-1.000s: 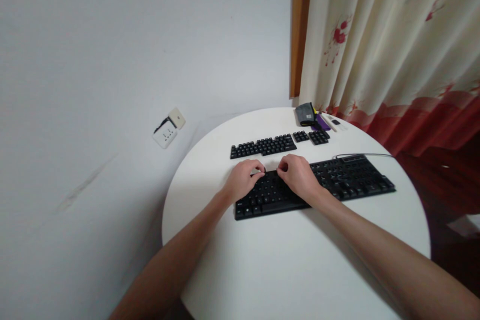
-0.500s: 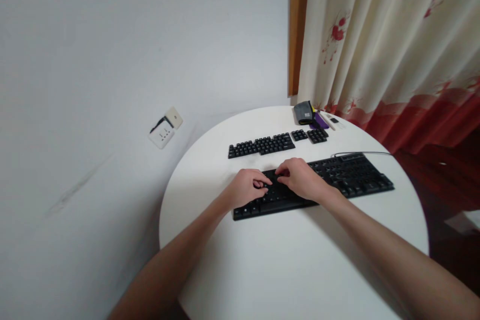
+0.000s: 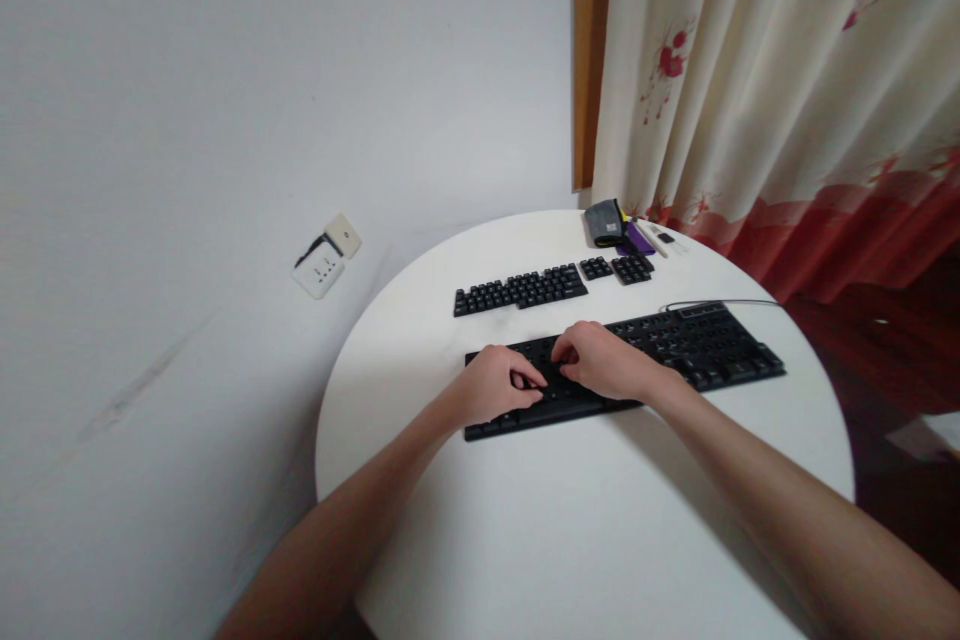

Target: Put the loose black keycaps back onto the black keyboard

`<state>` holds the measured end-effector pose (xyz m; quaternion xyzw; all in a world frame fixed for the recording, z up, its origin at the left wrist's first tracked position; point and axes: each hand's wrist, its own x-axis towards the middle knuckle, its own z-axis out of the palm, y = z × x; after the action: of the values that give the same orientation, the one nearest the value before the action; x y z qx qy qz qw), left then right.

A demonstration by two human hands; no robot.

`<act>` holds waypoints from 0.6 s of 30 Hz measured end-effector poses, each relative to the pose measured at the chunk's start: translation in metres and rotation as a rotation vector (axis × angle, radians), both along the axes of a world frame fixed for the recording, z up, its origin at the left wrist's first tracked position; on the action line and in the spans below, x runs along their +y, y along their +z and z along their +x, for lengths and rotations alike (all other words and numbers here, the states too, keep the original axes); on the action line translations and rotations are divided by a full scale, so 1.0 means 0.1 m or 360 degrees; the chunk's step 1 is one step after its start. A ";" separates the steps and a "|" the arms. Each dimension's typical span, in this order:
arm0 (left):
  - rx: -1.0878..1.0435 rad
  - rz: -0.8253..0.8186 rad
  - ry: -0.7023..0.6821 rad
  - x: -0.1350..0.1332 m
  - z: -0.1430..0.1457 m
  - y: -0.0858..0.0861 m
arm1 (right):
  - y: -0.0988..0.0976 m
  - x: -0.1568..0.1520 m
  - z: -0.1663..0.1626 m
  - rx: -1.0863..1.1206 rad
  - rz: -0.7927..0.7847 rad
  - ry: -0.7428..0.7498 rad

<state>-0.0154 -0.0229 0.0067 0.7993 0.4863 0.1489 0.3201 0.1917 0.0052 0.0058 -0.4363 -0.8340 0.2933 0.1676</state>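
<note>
A black keyboard [image 3: 720, 345] lies on the white round table; many of its key positions, mainly at the right, look bare of caps. My left hand [image 3: 495, 386] is over its left part, thumb and forefinger close together low over the keys. Whatever sits between those fingertips is too small to make out. Just to the right, my right hand [image 3: 600, 360] reaches down with curled fingers at the middle of the keyboard, its fingertips partly hidden. Behind the keyboard, loose black keycaps [image 3: 521, 290] stand in rows, with smaller groups of keycaps [image 3: 631, 269] to their right.
A grey folded pouch [image 3: 604, 223], a purple item [image 3: 637, 239] and a slim white tool [image 3: 654, 236] lie at the table's far edge. The keyboard cable [image 3: 720, 302] runs off to the right. A wall with a socket [image 3: 319, 268] borders the left; a curtain [image 3: 720, 70] hangs behind.
My left hand has shifted slightly to the right and down over the keys. My right hand has dropped a little, its fingers more curled. The view has moved slightly.
</note>
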 end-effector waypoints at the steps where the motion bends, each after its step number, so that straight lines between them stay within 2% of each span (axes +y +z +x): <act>1: 0.0005 0.0011 -0.0002 0.00 0.00 0.00 | 0.00 0.00 0.01 0.0005 -0.0005 0.0009; 9: 0.0109 0.0182 0.0005 -0.04 0.06 -0.01 | 0.02 -0.01 0.02 0.0069 -0.0097 0.0200; 15: 0.0157 0.0133 0.0029 -0.04 0.07 0.01 | -0.01 -0.04 -0.01 0.0087 -0.0109 0.0337; 18: 0.0150 0.0132 0.0053 -0.04 0.07 0.02 | 0.01 -0.08 -0.03 0.0037 -0.0016 0.0336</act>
<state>-0.0084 -0.0273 0.0083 0.8098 0.5073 0.1364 0.2611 0.1886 -0.0029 0.0069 -0.3433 -0.8719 0.3185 0.1432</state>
